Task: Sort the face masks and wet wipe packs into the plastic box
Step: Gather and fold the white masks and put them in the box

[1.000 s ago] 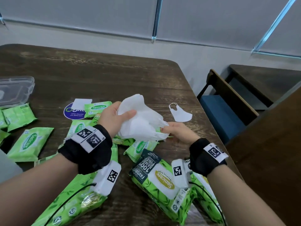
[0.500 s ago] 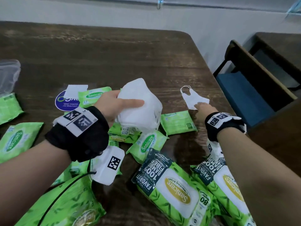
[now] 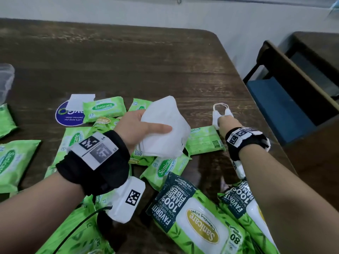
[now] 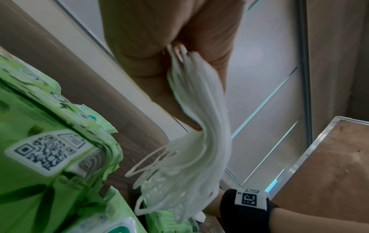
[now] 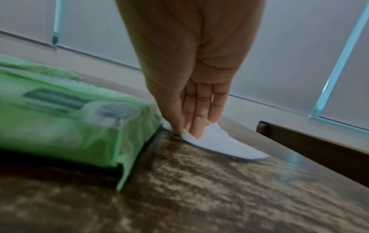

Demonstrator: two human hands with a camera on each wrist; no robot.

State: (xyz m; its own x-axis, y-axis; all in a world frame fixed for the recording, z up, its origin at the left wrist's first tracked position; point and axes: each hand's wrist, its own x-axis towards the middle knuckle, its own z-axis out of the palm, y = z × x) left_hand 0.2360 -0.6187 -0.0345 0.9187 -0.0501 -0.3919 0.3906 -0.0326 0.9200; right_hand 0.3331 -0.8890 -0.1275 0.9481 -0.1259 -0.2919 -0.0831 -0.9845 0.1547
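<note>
My left hand (image 3: pixel 136 126) grips a stack of white face masks (image 3: pixel 165 131) above the green wet wipe packs; in the left wrist view the stack (image 4: pixel 196 141) hangs from my fingers with its ear loops dangling. My right hand (image 3: pixel 224 121) reaches to a single white face mask (image 3: pixel 219 110) lying on the table near its right edge. In the right wrist view my thumb and fingertips (image 5: pixel 196 129) pinch the lifted edge of that mask (image 5: pixel 221 144). Small wipe packs (image 3: pixel 103 109) and large wipe packs (image 3: pixel 194 211) lie scattered on the table. The clear plastic box (image 3: pixel 5 79) is at the far left, mostly cut off.
A round blue sticker (image 3: pixel 68 117) with a white slip lies behind the small packs. A small pack (image 3: pixel 204 140) sits just left of my right hand. The table's right edge (image 3: pixel 244 92) is close, with a wooden chair with a blue seat (image 3: pixel 280 105) beyond it.
My right hand let go of the mask stack and moved right to the single mask, now pinching its edge. My left hand keeps the stack. The view has tilted downward.
</note>
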